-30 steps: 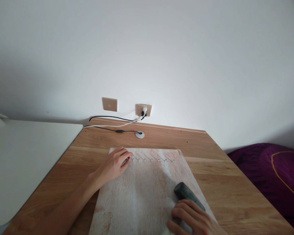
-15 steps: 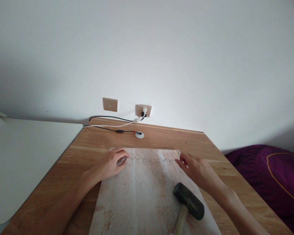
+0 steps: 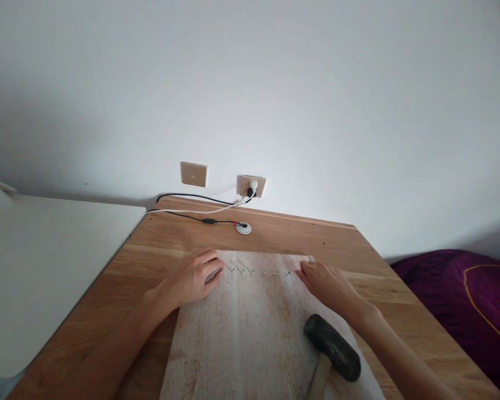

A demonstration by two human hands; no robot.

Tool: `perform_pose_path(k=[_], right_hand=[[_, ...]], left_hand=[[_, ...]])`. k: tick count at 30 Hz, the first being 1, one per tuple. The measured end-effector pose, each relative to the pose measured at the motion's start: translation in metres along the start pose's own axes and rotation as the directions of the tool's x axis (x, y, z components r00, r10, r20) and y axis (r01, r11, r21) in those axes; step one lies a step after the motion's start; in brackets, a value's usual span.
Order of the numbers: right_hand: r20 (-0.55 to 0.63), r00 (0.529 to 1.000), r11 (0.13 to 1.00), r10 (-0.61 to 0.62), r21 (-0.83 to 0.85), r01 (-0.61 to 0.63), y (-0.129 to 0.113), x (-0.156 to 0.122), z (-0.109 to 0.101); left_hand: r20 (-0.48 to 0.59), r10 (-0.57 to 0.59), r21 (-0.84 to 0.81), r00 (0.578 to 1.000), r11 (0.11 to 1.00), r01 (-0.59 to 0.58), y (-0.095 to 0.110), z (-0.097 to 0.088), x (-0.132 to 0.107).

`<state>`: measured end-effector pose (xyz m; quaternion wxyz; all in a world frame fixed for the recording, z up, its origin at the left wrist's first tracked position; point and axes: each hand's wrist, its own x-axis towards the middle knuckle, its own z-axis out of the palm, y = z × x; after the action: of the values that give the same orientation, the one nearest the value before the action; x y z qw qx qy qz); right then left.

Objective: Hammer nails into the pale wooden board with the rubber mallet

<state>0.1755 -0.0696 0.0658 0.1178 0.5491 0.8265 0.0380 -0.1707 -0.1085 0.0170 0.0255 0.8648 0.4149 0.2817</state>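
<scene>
Hands (image 3: 198, 278) (image 3: 327, 282), half-curled, contents unclear, flank small silvery nails (image 3: 242, 271) on a whitewashed wood-grained board (image 3: 233, 333); a black-headed mallet (image 3: 331, 345) lies near right.

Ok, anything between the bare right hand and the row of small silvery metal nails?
Nothing visible: the right hand is at the right end of the row of nails. The black-headed, pale-handled mallet lies nearer the camera on the whitewashed rectangular board, outside that path.
</scene>
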Motion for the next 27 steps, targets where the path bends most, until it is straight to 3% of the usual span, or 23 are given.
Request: perform_pose_path(k=[11,14,16,19,21,24,27], right_hand=[[-0.017,0.999,0.999,-0.039,0.028,0.04,0.004,-0.007,-0.01],[-0.072,0.995,0.98,-0.067,0.184,0.08,0.005,-0.014,-0.018],[-0.084,0.987,0.918,-0.136,0.364,0.158,0.001,-0.02,-0.024],[-0.026,0.959,0.807,-0.284,0.534,0.253,-0.009,-0.027,-0.03],[0.013,0.942,0.779,-0.336,0.567,0.27,-0.015,-0.027,-0.03],[0.005,0.952,0.797,-0.305,0.549,0.252,-0.016,-0.022,-0.025],[-0.068,0.979,0.866,-0.191,0.459,0.2,-0.01,-0.012,-0.018]], left_hand=[[-0.001,-0.002,0.051,1.0,0.999,0.002,-0.002,0.002,0.0],[-0.012,-0.003,0.066,1.0,0.998,0.004,-0.003,0.003,0.001],[-0.026,0.0,0.059,1.0,0.998,0.002,-0.002,0.004,0.002],[-0.043,0.0,0.06,0.999,0.998,0.003,-0.001,0.005,0.003],[-0.041,-0.014,0.058,0.999,0.998,0.017,0.0,0.006,0.003],[-0.016,-0.029,0.057,0.999,0.998,0.03,0.002,0.006,0.002],[0.01,-0.028,0.066,1.0,0.997,0.028,0.003,0.006,0.001]])
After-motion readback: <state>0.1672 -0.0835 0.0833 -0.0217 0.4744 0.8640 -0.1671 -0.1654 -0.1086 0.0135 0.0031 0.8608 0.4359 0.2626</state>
